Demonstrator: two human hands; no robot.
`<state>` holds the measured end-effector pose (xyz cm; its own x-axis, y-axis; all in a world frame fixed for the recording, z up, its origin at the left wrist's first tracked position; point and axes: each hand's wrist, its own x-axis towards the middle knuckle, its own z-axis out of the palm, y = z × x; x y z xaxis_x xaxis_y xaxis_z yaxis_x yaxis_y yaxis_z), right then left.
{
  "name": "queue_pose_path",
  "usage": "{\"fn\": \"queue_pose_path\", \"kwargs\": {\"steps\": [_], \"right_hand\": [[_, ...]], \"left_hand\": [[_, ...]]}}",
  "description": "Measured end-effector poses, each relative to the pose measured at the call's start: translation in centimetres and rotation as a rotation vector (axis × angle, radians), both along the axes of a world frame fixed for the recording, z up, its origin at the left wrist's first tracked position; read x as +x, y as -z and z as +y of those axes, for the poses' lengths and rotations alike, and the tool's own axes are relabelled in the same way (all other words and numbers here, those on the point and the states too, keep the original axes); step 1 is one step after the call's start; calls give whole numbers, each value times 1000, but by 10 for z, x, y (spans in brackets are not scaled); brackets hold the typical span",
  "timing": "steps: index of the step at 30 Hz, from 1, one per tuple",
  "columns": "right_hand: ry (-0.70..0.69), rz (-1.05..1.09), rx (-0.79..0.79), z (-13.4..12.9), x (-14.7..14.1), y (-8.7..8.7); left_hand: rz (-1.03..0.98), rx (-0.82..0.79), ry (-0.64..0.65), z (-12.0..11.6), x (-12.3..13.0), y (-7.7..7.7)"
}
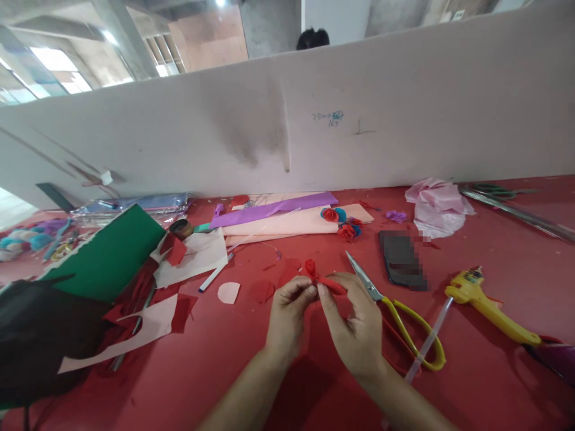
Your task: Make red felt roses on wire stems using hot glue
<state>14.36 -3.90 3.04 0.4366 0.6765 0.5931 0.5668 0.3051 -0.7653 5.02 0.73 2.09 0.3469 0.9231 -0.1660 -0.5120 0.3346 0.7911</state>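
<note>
Between my two hands, above the red tabletop, is a small red paper flower (310,267) with a curled bud at its top. My left hand (291,311) pinches its base from the left. From the right, my right hand (354,317) grips a red strip (333,285) that joins the flower at its base. Red cut petals (265,291) lie just left of my left hand. Close to my right hand are scissors (395,311) with yellow handles, their blades pointing away from me. Finished-looking red and blue paper flowers (347,231) rest farther back.
At right lie a yellow glue gun (489,305) with a clear stick and a black phone (402,259). Pink and purple paper sheets (278,224) lie behind. Left are a green board (108,257), paper scraps (193,257) and a black bag (45,341). A white partition (179,137) closes the back.
</note>
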Motion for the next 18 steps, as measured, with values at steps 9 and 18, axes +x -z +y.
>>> {"fn": "queue_pose_path", "kwargs": {"steps": [9, 18], "right_hand": [[-12, 15, 5, -1, 2, -5], [-51, 9, 22, -3, 6, -5]], "left_hand": [[-76, -23, 67, -2, 0, -4], [-76, -53, 101, -6, 2, -2]]}}
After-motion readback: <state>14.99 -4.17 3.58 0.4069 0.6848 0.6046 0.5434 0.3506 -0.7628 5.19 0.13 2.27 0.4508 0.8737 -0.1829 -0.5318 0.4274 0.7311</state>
